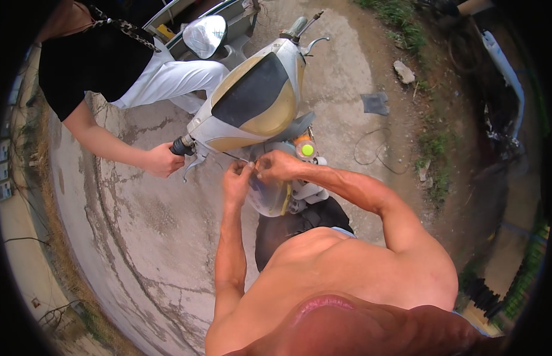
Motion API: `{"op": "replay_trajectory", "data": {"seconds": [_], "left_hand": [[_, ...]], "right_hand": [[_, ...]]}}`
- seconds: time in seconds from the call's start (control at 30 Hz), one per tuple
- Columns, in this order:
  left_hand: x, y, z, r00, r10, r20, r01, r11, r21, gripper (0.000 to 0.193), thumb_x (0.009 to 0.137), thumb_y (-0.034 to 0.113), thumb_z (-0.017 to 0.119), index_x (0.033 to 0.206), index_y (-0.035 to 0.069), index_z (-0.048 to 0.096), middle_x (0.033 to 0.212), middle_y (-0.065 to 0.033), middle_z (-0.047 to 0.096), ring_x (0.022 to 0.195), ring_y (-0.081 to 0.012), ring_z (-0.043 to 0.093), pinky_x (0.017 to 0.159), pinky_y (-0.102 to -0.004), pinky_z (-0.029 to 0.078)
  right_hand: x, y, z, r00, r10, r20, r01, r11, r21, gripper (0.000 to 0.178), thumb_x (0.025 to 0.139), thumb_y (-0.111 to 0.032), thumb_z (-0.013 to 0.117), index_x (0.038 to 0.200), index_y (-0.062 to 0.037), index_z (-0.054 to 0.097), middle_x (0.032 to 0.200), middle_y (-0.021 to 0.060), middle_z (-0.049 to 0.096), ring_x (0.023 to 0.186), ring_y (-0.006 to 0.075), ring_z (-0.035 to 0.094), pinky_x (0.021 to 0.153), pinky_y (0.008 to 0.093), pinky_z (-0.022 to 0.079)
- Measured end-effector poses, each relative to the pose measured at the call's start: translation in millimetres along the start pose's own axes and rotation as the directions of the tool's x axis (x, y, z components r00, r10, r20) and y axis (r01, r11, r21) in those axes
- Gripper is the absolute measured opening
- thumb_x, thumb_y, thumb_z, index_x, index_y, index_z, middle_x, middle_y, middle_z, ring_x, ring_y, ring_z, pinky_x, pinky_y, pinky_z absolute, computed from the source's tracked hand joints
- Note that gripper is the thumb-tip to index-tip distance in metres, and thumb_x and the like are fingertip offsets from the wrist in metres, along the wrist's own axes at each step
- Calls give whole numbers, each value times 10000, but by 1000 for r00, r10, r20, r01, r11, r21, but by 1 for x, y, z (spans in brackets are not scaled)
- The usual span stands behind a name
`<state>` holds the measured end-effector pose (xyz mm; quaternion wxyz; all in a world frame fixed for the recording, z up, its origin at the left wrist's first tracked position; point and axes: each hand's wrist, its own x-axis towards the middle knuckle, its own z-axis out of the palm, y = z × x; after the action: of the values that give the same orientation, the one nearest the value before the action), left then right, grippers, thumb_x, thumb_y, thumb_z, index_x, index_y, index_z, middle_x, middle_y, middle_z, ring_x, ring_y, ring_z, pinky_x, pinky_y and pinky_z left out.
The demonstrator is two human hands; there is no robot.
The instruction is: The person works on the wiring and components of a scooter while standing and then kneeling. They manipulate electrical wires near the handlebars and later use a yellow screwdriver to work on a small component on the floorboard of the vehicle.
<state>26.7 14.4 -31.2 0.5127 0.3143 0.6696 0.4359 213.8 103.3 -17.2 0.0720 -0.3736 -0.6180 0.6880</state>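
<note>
Right in front of me is the front of a scooter with a white and gold handlebar cover and a dark panel in it. A thin dark cable runs from under the cover to my fingers. My left hand pinches it near its end. Close beside, almost touching, my right hand has its fingers pressed together; what they hold is too small to make out. Below my hands shows a clear rounded headlight lens. An orange lamp part with a yellow-green disc is just right of my right wrist.
Another person in a black top stands at the far left, one hand on the black handlebar grip. A mirror lies behind. Cracked concrete surrounds the scooter; a stone and a grey scrap lie right.
</note>
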Motion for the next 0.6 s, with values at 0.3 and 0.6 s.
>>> {"op": "replay_trajectory", "data": {"seconds": [0.3, 0.6], "left_hand": [[-1, 1, 0, 999, -13, 37, 16, 997, -80, 203, 948, 164, 718, 997, -26, 667, 906, -82, 694, 816, -148, 640, 762, -286, 510], [-7, 15, 2, 1000, -16, 2, 16, 996, -92, 197, 960, 159, 702, 1012, -27, 671, 866, -63, 694, 779, -119, 629, 709, -265, 497]], "right_hand": [[-1, -13, -8, 992, 35, 120, -30, 999, -45, 238, 838, -188, 804, 879, 13, 683, 748, 90, 680, 706, 164, 654, 633, 340, 513], [0, -11, -8, 995, -62, 83, 72, 989, -126, 284, 912, -266, 694, 936, 17, 711, 735, 126, 712, 698, 213, 679, 673, 389, 520]]}}
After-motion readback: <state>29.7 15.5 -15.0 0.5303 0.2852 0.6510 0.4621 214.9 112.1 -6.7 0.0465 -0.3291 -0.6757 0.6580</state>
